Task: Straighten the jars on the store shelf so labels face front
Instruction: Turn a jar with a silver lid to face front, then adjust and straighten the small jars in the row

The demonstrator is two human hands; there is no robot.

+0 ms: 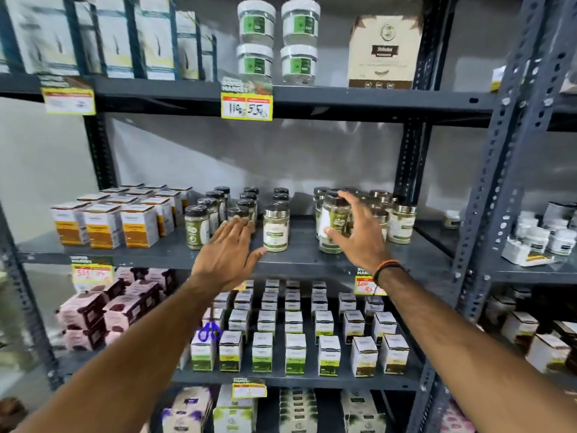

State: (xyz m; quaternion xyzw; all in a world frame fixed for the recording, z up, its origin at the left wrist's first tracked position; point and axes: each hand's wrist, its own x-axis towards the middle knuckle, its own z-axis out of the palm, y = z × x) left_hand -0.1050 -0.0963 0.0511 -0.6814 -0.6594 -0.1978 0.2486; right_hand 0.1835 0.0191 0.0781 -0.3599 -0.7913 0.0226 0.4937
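Note:
Small spice jars with dark lids stand in rows on the middle shelf. My right hand grips one jar at the front of the right group; its label is turned partly to the side. My left hand is flat with fingers apart, reaching between a green-labelled jar and a silver-lidded jar whose white and green label faces front. The thumb is close to that jar's base. Behind my left fingers stands another jar, partly hidden. More jars crowd behind my right hand.
Orange and white boxes fill the shelf's left end. The shelf above holds clear tubs and a price tag. Below are rows of small boxes. A grey upright post borders the right side.

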